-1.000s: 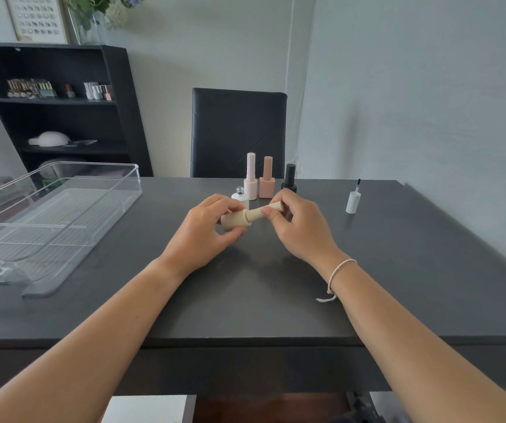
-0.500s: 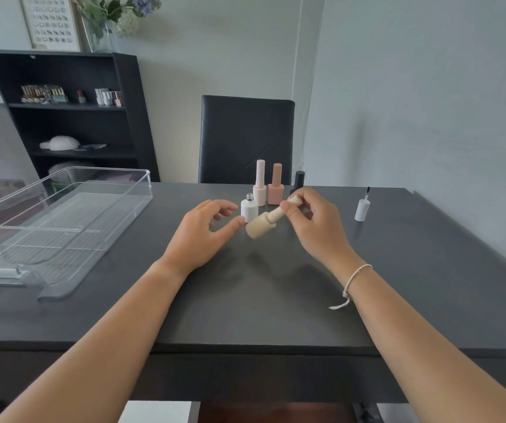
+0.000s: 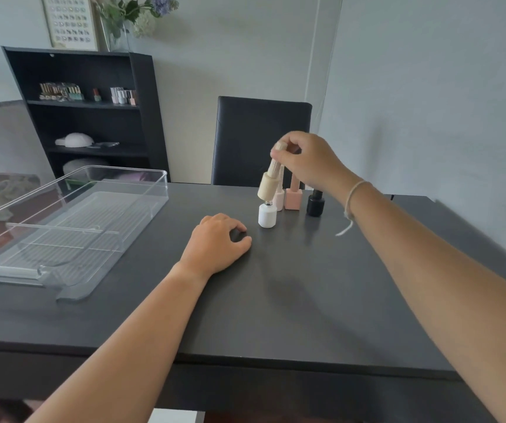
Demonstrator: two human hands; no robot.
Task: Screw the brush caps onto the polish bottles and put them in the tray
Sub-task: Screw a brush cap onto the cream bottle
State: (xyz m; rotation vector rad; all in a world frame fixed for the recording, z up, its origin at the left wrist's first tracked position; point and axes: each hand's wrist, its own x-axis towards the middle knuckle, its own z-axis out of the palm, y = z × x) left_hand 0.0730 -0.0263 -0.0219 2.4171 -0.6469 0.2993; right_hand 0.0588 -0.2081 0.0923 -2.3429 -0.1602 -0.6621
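My right hand (image 3: 309, 160) pinches the cap of a beige polish bottle (image 3: 268, 186) and holds it upright in the air, just above an uncapped white bottle (image 3: 267, 215) standing on the table. My left hand (image 3: 216, 242) rests on the dark table (image 3: 291, 300), fingers loosely curled, holding nothing. Behind the beige bottle stand a pale pink bottle (image 3: 279, 199), a peach-pink bottle (image 3: 294, 198) and a black bottle (image 3: 315, 203). The clear plastic tray (image 3: 72, 230) lies at the left of the table with nothing in it.
A black chair (image 3: 261, 138) stands behind the table. A dark shelf unit (image 3: 87, 117) with small bottles is at the back left. A grey wall runs along the table's right side.
My left hand let go of the beige bottle and dropped to the table. My right hand lifted the bottle by its cap, swinging it from lying sideways to upright. The camera moved closer.
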